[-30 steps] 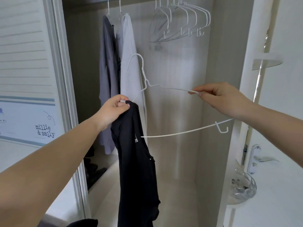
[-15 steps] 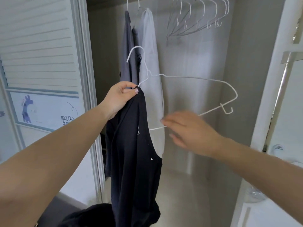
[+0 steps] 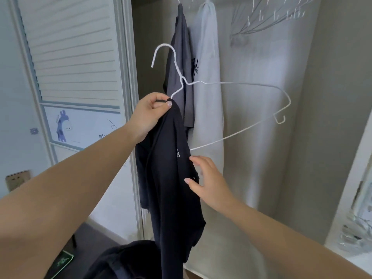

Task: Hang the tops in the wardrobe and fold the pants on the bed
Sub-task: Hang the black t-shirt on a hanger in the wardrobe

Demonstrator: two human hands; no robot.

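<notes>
A black top [image 3: 173, 178] and white hanger [image 3: 221, 91] are pinched together by the left hand [image 3: 151, 113] before the wardrobe [image 3: 332, 97]. The right hand [image 3: 207, 182], fingers [image 3: 196, 161] spread, touches the cloth. Hanging is under way; threading the hanger's free shoulder into the neckline seems called for next.

A: Empty hangers [image 3: 269, 15]: tops cut by the upper edge, outlines blurred; count unreadable.

B: Black top [image 3: 173, 188] covers the hanger's [image 3: 241, 84] left arm. Hem runs off the bottom edge.

A: Right hand's [image 3: 207, 182] fingertips against the cloth; whether pinching or touching is undetermined.
</notes>
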